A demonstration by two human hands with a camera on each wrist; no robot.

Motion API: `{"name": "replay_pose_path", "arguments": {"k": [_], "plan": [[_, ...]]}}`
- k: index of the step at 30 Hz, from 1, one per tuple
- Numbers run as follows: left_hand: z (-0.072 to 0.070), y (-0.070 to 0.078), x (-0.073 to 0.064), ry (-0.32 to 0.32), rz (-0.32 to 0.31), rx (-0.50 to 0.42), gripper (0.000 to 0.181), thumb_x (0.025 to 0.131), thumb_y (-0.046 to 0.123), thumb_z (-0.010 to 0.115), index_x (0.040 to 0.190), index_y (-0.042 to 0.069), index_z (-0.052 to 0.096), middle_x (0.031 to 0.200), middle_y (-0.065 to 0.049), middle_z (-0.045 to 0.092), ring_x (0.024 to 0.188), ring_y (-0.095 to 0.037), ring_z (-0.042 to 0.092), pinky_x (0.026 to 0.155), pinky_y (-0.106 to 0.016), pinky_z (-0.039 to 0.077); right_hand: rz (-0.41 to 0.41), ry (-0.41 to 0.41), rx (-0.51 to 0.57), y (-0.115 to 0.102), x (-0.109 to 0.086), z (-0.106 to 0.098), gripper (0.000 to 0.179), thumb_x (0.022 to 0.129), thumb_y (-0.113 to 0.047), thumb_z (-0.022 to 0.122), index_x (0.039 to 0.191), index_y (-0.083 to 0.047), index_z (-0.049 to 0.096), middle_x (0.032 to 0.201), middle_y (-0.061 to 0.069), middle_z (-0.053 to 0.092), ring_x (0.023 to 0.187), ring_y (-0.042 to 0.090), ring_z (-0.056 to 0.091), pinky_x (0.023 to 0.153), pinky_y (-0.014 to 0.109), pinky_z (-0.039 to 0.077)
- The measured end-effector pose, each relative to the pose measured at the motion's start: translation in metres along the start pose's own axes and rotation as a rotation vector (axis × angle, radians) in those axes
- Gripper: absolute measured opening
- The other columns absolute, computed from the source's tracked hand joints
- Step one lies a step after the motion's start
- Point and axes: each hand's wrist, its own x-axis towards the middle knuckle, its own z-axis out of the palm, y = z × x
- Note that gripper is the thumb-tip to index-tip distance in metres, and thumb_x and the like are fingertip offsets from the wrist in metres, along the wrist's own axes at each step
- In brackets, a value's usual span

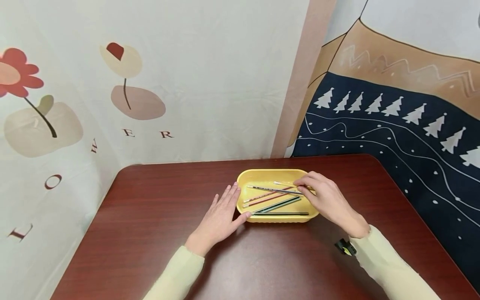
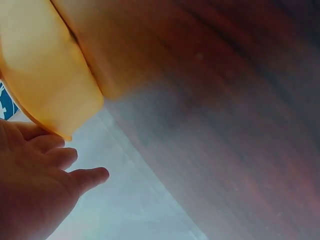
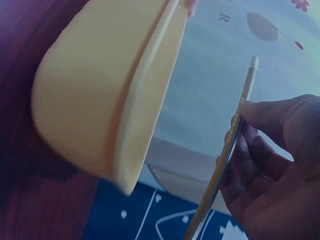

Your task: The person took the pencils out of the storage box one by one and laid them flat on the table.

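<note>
A yellow plastic basin [image 1: 275, 219] stands on the table with several pencils in it, among them red-striped ones [image 1: 267, 198] and dark green ones [image 1: 277, 205]. My left hand [image 1: 219, 216] rests against the basin's left end, its fingers extended along the rim and the thumb apart, by the near corner. Over the basin's right end, my right hand [image 1: 330, 202] pinches a yellow pencil [image 3: 227, 150] between thumb and fingers. That pencil's white-tipped end points away from the hand. A dark striped pencil [image 1: 268, 189] lies close to the right thumb; its far end is hidden.
The dark red-brown wooden table [image 1: 150, 208] carries the basin near its back edge. A pale curtain with flower prints [image 1: 225, 83] hangs behind, and a navy cloth with tree prints [image 1: 375, 133] hangs at the right. A black band [image 1: 345, 247] sits by the right sleeve.
</note>
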Motion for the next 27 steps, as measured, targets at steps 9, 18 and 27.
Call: {"name": "replay_pose_path", "arguments": {"k": [9,18,27], "plan": [[0.000,0.000,-0.001,0.004,-0.006,0.001,0.088,0.104,0.063,0.046,0.164,0.003,0.026,0.172,-0.009,0.017,0.158,-0.031,0.018,0.123,-0.061,0.020,0.003,0.065,-0.028,0.017,-0.023,-0.016,0.025,0.087,0.003,0.080,0.107,-0.012,0.079,0.101,-0.004,0.069,0.086,0.010,0.060,0.069,0.021,0.049],[0.003,-0.001,0.000,0.013,-0.004,-0.013,0.087,0.103,0.064,0.046,0.163,0.003,0.027,0.172,-0.009,0.018,0.158,-0.031,0.018,0.122,-0.062,0.021,0.019,0.108,-0.081,0.039,-0.042,-0.028,0.027,0.086,0.001,0.081,0.108,-0.015,0.077,0.100,-0.008,0.068,0.085,0.006,0.058,0.071,0.012,0.045],[0.004,-0.001,-0.001,0.009,-0.008,-0.019,0.088,0.103,0.064,0.046,0.163,0.003,0.028,0.172,-0.008,0.017,0.158,-0.030,0.016,0.122,-0.062,0.021,0.005,0.123,-0.103,0.062,-0.057,-0.034,0.030,0.083,0.005,0.083,0.105,-0.014,0.077,0.099,-0.008,0.068,0.085,0.006,0.058,0.070,0.012,0.044]]}}
